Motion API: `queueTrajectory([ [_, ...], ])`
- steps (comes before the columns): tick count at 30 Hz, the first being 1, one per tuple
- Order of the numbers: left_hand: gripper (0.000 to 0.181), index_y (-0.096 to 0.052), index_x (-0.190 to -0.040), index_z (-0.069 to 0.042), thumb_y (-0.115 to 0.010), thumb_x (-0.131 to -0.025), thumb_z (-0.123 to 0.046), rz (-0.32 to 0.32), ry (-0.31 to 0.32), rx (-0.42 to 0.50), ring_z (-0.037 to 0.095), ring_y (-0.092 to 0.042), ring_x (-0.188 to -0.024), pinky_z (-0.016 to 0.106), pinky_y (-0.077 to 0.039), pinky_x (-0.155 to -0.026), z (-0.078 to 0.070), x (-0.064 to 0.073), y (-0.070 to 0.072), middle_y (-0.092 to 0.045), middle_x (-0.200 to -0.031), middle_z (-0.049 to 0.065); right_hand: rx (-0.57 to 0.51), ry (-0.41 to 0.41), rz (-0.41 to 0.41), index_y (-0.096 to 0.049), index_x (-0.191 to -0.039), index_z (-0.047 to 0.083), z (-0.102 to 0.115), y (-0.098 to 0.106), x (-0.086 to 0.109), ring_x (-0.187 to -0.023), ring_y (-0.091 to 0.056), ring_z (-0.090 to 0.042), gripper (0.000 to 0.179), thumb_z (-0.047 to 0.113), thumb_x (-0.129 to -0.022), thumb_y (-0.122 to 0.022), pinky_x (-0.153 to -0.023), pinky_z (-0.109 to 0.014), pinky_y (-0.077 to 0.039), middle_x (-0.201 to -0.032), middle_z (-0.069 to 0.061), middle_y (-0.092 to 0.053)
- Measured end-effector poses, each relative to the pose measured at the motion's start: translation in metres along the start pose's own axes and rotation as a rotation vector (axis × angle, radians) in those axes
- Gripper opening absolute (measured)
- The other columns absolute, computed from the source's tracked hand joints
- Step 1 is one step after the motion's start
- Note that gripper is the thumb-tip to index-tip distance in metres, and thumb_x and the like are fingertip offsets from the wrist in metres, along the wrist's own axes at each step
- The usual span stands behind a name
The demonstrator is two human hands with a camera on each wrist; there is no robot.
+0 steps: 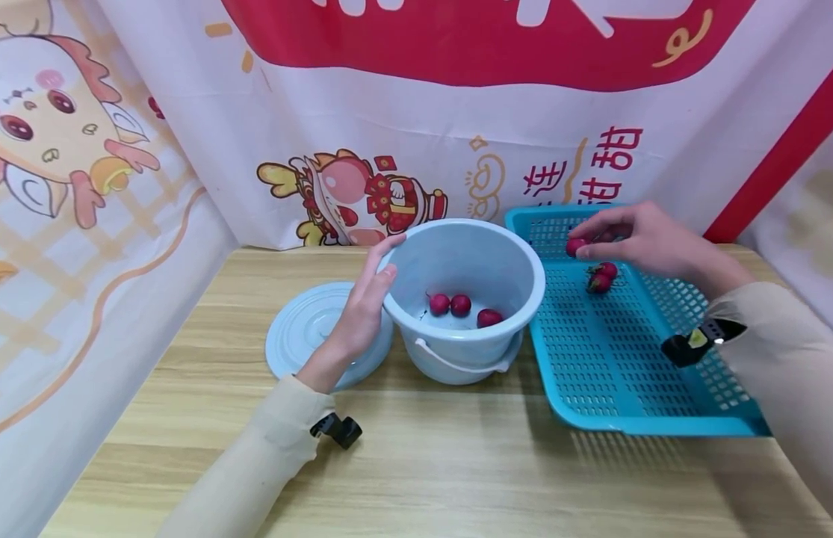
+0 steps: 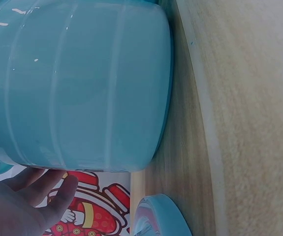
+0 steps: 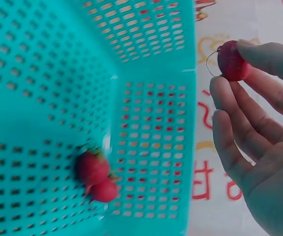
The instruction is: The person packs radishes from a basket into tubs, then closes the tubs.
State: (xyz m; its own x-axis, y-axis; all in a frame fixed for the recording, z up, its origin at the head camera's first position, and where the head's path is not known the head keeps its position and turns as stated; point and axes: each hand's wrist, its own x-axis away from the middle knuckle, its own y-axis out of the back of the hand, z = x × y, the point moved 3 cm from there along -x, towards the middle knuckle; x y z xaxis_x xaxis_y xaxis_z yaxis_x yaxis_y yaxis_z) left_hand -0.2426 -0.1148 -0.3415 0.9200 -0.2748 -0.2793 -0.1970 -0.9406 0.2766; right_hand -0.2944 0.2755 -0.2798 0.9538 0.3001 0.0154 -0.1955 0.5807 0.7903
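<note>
Wood-grain tabletop (image 1: 423, 463) is bearing a round light-blue plastic bucket (image 1: 456, 269); the left hand (image 1: 362, 306) is gripping it from the left. Right of the bucket, the right hand (image 1: 648, 243) is pinching a round red radish (image 1: 575, 247) near a turquoise slotted plastic basket (image 1: 618, 373).

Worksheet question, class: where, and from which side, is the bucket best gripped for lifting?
Probably by the handle, at its low curve, coming from the person's side: it hangs below the rim, across the near wall of the bucket, so fingers could likely hook it from below and swing it up.
</note>
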Motion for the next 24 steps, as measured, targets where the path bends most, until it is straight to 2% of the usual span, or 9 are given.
queueTrajectory([
  [9, 0.055, -0.026, -0.166, -0.025, -0.030, -0.112, -0.037, 0.003, 0.000, 0.004, 0.025, -0.034, -0.157, 0.061, -0.036, -0.127, 0.001, -0.001, 0.000, -0.028, -0.172, -0.003, -0.060, 0.035, -0.081, -0.069, -0.140, 0.020, 0.036, 0.004, -0.002, -0.117, -0.065, -0.025, 0.054, 0.045, -0.093, -0.080, -0.078, -0.024, -0.063, -0.136, -0.008, -0.070],
  [17, 0.055, -0.026, -0.166, -0.026, -0.030, -0.112, -0.038, 0.004, -0.001, 0.004, 0.025, -0.033, -0.157, 0.062, -0.036, -0.127, 0.001, -0.001, -0.001, -0.027, -0.172, -0.003, -0.075, 0.126, -0.139, -0.073, -0.135, 0.019, 0.067, -0.009, -0.007, -0.104, -0.071, -0.021, 0.048, 0.043, -0.093, -0.080, -0.076, -0.021, -0.062, -0.126, -0.006, -0.076],
  [24, 0.053, -0.027, -0.165, -0.029, -0.030, -0.112, -0.037, 0.000, 0.003, 0.002, 0.025, -0.034, -0.157, 0.061, -0.037, -0.126, -0.001, 0.000, 0.000, -0.028, -0.172, -0.003, -0.078, 0.161, -0.100, -0.074, -0.132, 0.020, 0.093, -0.026, -0.010, -0.104, -0.070, -0.026, 0.045, 0.036, -0.092, -0.083, -0.077, -0.023, -0.062, -0.126, -0.006, -0.075],
])
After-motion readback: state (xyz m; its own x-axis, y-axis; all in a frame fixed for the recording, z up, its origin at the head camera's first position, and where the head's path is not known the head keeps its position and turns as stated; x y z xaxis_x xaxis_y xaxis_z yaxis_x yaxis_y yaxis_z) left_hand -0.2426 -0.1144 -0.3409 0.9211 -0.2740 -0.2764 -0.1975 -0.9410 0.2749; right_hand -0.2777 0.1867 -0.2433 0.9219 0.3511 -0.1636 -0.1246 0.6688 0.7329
